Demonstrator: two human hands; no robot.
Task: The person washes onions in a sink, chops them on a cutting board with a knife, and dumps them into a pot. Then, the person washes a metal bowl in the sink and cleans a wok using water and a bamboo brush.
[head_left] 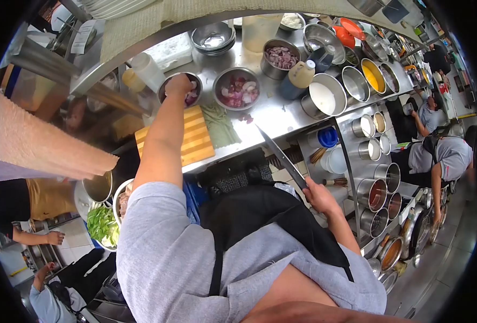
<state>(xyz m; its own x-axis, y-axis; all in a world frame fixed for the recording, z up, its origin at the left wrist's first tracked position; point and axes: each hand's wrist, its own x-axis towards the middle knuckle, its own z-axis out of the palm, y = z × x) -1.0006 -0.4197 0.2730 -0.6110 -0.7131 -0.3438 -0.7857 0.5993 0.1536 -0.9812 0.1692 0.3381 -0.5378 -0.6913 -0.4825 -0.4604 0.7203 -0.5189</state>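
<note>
The left hand (178, 85) dips into a metal bowl (200, 90) beside a striped cutting board (198, 141) on the tabletop (284, 116); its hidden fingers' grip cannot be told. The right hand (322, 197) clasps a long knife (282, 154) by the handle.

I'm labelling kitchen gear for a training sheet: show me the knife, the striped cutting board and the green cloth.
Knife (280, 153): head view, middle of the blade.
Striped cutting board (197, 138): head view, bare wood right of the forearm.
Green cloth (220, 125): head view, middle of the fabric.
</note>
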